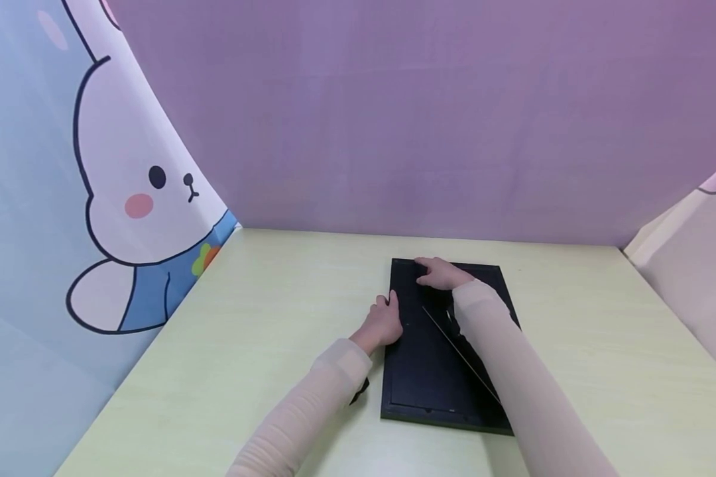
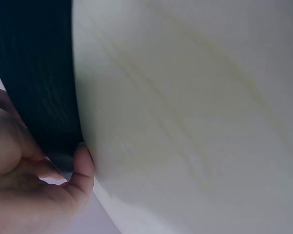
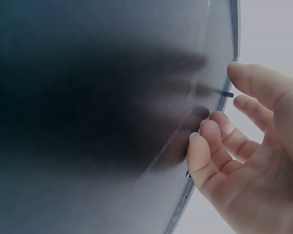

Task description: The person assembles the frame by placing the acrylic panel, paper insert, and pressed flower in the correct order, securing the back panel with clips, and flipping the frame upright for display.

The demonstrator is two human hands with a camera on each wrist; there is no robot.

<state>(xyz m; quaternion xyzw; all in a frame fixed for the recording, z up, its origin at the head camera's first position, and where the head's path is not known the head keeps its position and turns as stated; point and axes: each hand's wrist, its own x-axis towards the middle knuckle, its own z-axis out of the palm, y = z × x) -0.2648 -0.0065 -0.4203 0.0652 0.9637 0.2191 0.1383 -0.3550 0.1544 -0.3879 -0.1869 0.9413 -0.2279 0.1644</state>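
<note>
A black picture frame point(image 1: 416, 374) lies back side up on the table, its long sides running away from me. From its back a stand leg with a thin pale edge point(image 1: 461, 354) sticks up, partly hidden by the right sleeve. My left hand point(image 1: 383, 322) grips the frame's left side, fingertips curled at the dark edge point(image 2: 44, 83) in the left wrist view. Near the far edge is my right hand point(image 1: 443, 274), fingers loosely bent, fingertips at the backing. A small black tab point(image 3: 225, 93) projects over the rim beside its fingers in the right wrist view.
The pale table point(image 1: 256, 305) extends around the frame on all sides. A purple cloth backdrop point(image 1: 394, 119) hangs behind its far edge. A blue curtain with a cartoon rabbit point(image 1: 137, 185) borders the left, and a pale cloth point(image 1: 692, 265) the right.
</note>
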